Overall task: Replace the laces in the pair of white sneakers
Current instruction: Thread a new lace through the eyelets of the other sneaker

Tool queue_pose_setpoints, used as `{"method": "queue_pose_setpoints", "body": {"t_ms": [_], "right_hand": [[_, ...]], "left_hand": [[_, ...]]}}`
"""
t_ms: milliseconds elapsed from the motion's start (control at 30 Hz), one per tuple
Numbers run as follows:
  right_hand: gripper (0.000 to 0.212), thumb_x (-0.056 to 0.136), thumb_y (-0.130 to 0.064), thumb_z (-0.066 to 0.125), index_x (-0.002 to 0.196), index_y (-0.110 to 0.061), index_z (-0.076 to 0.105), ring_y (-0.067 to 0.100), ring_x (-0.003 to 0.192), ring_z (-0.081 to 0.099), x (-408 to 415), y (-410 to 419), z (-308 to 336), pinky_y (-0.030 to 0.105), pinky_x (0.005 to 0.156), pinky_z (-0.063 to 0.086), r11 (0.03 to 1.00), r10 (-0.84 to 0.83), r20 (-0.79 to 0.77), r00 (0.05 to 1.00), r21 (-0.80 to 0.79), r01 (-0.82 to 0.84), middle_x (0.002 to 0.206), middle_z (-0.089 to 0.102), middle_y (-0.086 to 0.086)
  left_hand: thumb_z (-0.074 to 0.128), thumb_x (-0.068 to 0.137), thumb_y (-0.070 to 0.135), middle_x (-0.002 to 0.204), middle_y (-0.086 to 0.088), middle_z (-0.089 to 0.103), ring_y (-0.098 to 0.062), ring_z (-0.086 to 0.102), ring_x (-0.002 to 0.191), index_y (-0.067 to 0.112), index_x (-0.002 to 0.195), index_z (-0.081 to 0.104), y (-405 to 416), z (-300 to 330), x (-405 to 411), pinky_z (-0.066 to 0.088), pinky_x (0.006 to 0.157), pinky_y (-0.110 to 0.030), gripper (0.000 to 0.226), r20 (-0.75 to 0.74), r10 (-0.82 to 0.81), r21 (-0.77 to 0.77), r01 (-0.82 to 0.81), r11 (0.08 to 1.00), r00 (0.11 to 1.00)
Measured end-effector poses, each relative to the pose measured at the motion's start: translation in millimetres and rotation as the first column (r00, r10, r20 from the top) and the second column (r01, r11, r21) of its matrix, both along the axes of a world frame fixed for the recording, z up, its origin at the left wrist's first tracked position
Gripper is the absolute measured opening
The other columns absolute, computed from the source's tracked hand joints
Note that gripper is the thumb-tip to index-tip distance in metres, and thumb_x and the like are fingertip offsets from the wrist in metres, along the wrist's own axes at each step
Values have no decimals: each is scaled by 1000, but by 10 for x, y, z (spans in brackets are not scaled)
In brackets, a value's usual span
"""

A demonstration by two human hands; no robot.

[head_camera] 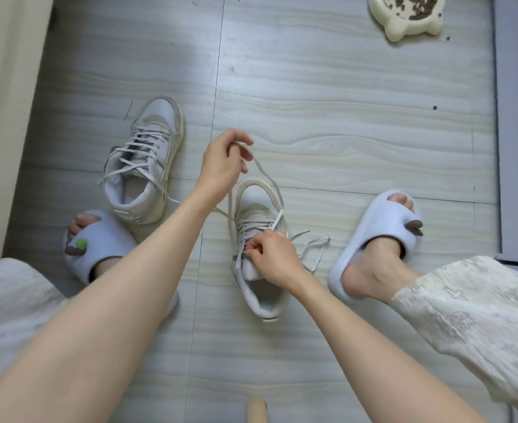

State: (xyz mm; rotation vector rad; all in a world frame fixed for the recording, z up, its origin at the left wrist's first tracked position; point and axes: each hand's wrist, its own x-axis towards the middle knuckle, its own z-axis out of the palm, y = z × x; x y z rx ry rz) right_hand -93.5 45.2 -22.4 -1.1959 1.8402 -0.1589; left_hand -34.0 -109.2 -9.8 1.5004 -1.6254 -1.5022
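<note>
While the near sneaker (259, 254) stands upright on the pale wood-grain floor (343, 117) between the person's two feet, both hands work on its lace (270, 178). The left hand (224, 161) is raised above and beyond the toe of that shoe, its thumb and fingertips pinched narrowly on one end of the lace, which runs from there in a loose curve down to the eyelets. The right hand (271, 257) rests on the shoe's tongue area, fingers curled tight and gripping the lace at the eyelets on the shoe's left side. More lace lies in a slack loop (312, 248) on the floor just to the right of the shoe. The second sneaker (146, 166) stands well to the left and farther away, toe pointing away, still laced, with its lace ends trailing loose. Each foot wears a pale slipper (377, 239), one on either side of the near shoe. A cream pet bowl (404, 29) holding brown kibble sits at the top right.
</note>
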Motion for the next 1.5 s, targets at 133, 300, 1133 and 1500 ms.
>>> {"method": "queue_pose_setpoints", "body": {"t_ms": [133, 300, 1133, 1500], "right_hand": [[25, 92, -18, 46, 74, -13, 62, 29, 98, 55, -3, -108, 103, 33, 82, 41, 992, -91, 28, 995, 91, 88, 91, 65, 11], [22, 95, -12, 44, 75, -10, 53, 18, 75, 50, -115, -176, 466, 27, 70, 35, 941, -339, 267, 902, 75, 331, 73, 51, 6], [29, 102, -12, 28, 83, -9, 49, 22, 83, 67, -302, 85, 1777, 30, 83, 53, 733, -446, 669, 595, -109, 672, 86, 69, 9], [25, 91, -16, 40, 82, -1, 59, 30, 76, 57, -732, 169, 1661, 31, 65, 40, 953, -204, -146, 968, -253, 163, 80, 66, 13]], "left_hand": [[27, 93, -3, 67, -1, 51, -9, 47, 53, 21, 82, 50, 219, 150, 365, 42, 53, -17, 35, -31, 236, 56, -234, 971, 971], [39, 87, -10, 68, -4, 51, -6, 42, 44, 18, 87, 50, 489, 391, 738, 36, 47, -15, 30, -129, 310, 171, -286, 943, 942], [57, 91, 22, 66, -1, 52, -10, 55, 61, 13, 83, 56, 1139, 537, 822, 36, 58, -24, 12, 172, -75, 383, 4, 924, 982], [59, 90, 25, 64, -5, 51, -12, 52, 56, 15, 67, 45, 1162, 328, 770, 40, 53, -21, 28, 178, -46, 392, -29, 919, 983]]}}
